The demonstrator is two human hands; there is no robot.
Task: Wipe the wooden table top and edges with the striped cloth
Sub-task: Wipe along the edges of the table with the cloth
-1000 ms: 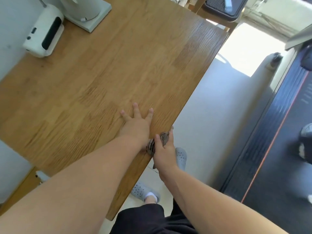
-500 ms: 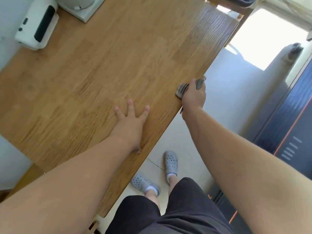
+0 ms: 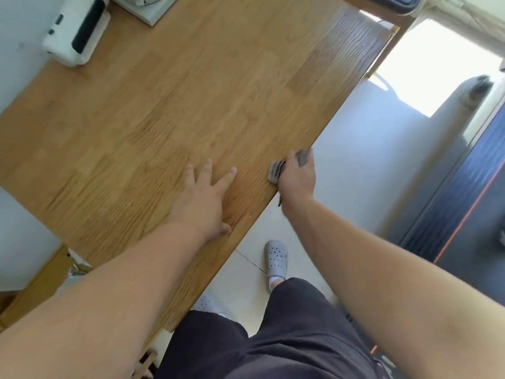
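Note:
The wooden table [image 3: 169,105] fills the left and middle of the head view, its long near edge running diagonally from upper right to lower left. My right hand [image 3: 296,177] is shut on the striped grey cloth [image 3: 276,170], pressing it against that near edge; most of the cloth is hidden under the fingers. My left hand [image 3: 203,198] lies flat on the table top just left of the cloth, fingers spread, holding nothing.
A white device [image 3: 76,31] and a white appliance base [image 3: 149,6] stand at the table's far left corner by the wall. Below the edge are pale floor tiles, my grey clogs [image 3: 276,259] and dark shorts. A dark treadmill [image 3: 470,192] lies at the right.
My right hand slid the cloth along the near edge away from me, then came back part of the way toward my left hand. The left hand stayed flat in place.

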